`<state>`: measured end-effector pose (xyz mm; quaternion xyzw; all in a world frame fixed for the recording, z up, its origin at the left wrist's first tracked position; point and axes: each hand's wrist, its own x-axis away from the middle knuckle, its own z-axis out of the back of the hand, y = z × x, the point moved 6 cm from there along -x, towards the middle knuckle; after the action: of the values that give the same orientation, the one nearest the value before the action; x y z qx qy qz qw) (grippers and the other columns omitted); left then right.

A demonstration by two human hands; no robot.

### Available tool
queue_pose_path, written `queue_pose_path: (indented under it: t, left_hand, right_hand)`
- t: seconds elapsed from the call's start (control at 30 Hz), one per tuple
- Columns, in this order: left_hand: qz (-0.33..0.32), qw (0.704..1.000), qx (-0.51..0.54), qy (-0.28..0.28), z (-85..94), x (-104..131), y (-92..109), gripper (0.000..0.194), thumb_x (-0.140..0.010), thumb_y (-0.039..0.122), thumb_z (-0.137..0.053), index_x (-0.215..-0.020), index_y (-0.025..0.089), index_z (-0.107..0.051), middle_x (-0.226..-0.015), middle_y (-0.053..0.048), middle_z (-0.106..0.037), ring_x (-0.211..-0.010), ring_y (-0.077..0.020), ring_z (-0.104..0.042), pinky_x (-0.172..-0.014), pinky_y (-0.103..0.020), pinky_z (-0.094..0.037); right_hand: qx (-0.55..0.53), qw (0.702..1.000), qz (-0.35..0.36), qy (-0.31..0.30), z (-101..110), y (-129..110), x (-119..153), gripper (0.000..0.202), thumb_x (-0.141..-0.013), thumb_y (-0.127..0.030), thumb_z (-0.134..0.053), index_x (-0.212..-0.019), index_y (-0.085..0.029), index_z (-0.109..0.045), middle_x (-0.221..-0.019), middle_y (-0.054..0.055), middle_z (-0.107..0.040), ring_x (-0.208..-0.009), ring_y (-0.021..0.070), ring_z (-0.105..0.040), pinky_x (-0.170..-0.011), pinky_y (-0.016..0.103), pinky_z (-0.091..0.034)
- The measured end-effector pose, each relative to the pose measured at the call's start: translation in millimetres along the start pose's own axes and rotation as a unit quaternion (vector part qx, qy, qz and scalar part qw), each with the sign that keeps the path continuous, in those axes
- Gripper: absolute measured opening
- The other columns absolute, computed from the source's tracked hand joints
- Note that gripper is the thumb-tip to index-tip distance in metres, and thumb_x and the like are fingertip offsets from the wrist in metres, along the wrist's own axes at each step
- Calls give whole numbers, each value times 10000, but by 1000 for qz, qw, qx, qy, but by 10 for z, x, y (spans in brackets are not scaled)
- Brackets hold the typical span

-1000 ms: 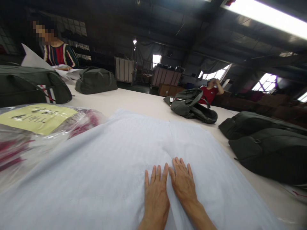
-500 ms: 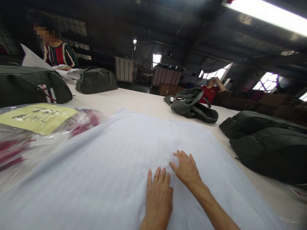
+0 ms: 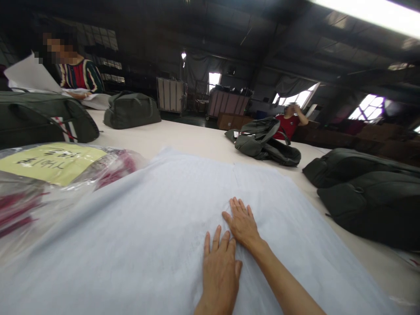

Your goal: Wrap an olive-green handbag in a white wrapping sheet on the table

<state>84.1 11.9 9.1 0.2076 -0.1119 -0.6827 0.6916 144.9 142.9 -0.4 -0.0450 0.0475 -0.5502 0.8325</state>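
Observation:
A large pale blue sheet of thin paper [image 3: 157,210] lies spread over the table in front of me. My left hand [image 3: 220,271] rests flat on it near the bottom middle, fingers together and pointing away. My right hand [image 3: 241,223] lies flat on the sheet just beyond and to the right of the left, its arm reaching in from the lower right. Neither hand grips anything.
A clear plastic bag with red contents and a yellow label [image 3: 52,168] sits at left. Dark green duffel bags lie at the left [image 3: 42,116], back [image 3: 131,109], centre [image 3: 265,146] and right [image 3: 370,197] of the white table [image 3: 193,140]. Two other people are at its far side.
My right hand has slid forward over the sheet, away from me and slightly left. My left hand has drawn back a little toward me. The person at far left has lifted a white sheet.

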Motion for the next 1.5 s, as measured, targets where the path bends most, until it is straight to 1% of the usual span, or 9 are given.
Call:
queue_pose_path:
  t: [0.23,0.33,0.67,0.9,1.07,1.2,1.3,1.37,1.5]
  left_hand:
    - [-13,1000,2,10,3,5,20,395,-883,247,-537,-1271,214,-604,-1438,-43,-522,-1427,-287,-315,-1179,-593,-261]
    - [-14,1000,3,-7,20,-6,27,412,-877,227,-544,-1286,199,-592,-1446,-55,-510,-1421,-274,-329,-1185,-566,-267]
    - [-26,999,-29,-30,-12,-21,25,485,-838,165,-526,-1318,223,-564,-1456,-29,-498,-1397,-239,-381,-1180,-526,-286]
    - [-68,994,-89,-11,36,-24,10,431,-884,173,-489,-1307,187,-571,-1431,-93,-523,-1365,-263,-432,-1141,-540,-312]
    - [-110,991,-77,11,-62,-51,-50,437,-908,244,-421,-1308,153,-573,-1424,-120,-523,-1358,-283,-438,-1128,-546,-289]
    - [-114,991,-69,28,-69,-41,-70,467,-901,273,-376,-1300,146,-582,-1424,-126,-521,-1352,-292,-443,-1124,-546,-278]
    - [-117,990,-72,40,-67,-46,-67,483,-893,286,-350,-1288,138,-587,-1417,-134,-528,-1342,-301,-453,-1117,-548,-281]
    - [-122,989,-77,40,-70,-50,-62,492,-892,287,-333,-1287,135,-584,-1415,-134,-531,-1341,-298,-454,-1120,-545,-276]
    - [-135,987,-81,35,-55,-49,-50,502,-886,290,-319,-1278,131,-589,-1408,-138,-540,-1339,-317,-449,-1110,-565,-287]
  right_hand:
    - [-21,999,-36,33,254,-17,-120,594,-973,-491,-346,-1395,-94,-477,-1498,161,-436,-1432,291,-310,-1176,508,-163]
    - [-30,997,-8,74,345,-110,-237,592,-988,-449,-322,-1458,-94,-382,-1551,149,-350,-1467,257,-235,-1193,475,-126]
    - [-116,993,0,-34,34,-75,-404,639,-977,-508,-349,-1503,-149,-300,-1606,85,-230,-1498,272,-96,-1199,526,-10]
    - [-194,980,-51,-6,772,274,-132,537,-962,-497,-412,-1404,-199,-478,-1501,53,-455,-1422,202,-342,-1188,387,-215]
    - [-233,966,-99,60,1704,1217,965,376,-891,-496,-483,-987,-228,-729,-1060,12,-747,-1016,207,-663,-963,330,-476]
    - [-176,909,-314,212,2232,2556,2482,503,-728,-604,-570,-964,-187,-723,-1046,100,-745,-1046,303,-654,-983,421,-471]
    - [-128,860,-423,256,2140,3393,3651,680,-474,-569,-734,-1039,-191,-697,-1249,181,-657,-1215,381,-569,-1018,471,-448]
    - [-189,812,-488,257,1868,3751,4252,605,-381,-495,-791,-919,-226,-720,-1102,226,-709,-1115,409,-633,-881,463,-526]
    - [-367,778,-487,150,1371,3798,4581,463,-449,-428,-831,-883,-286,-751,-879,127,-766,-951,372,-706,-809,435,-556]
